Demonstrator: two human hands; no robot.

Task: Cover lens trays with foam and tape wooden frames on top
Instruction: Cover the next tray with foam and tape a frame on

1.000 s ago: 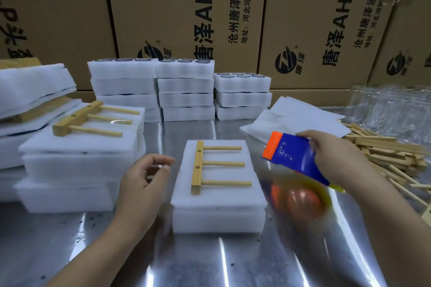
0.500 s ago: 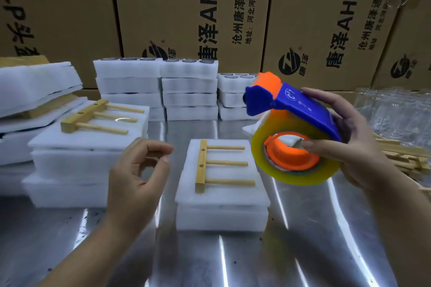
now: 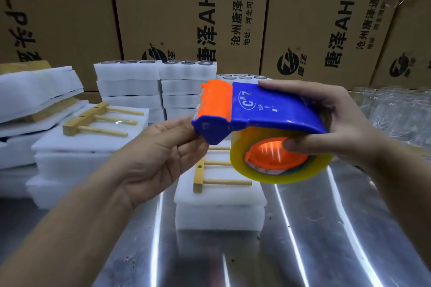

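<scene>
Right hand (image 3: 335,123) grips tape dispenser (image 3: 258,128); left hand (image 3: 161,154), open-fingered, pinches at its blade end, likely for thin, sticky tape.

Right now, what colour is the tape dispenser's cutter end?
Orange, on a blue tape dispenser; cutter end shows in the head view.

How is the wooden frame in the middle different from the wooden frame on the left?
The middle wooden frame is partly hidden behind the tape dispenser; the left wooden frame shows whole. The middle one lies on a low stack of white foam, while the left one sits on a taller stack. The middle frame's bar points away from the camera; the left one's is slanted. Both have three thin rods on one bar, lying flat on foam.
</scene>
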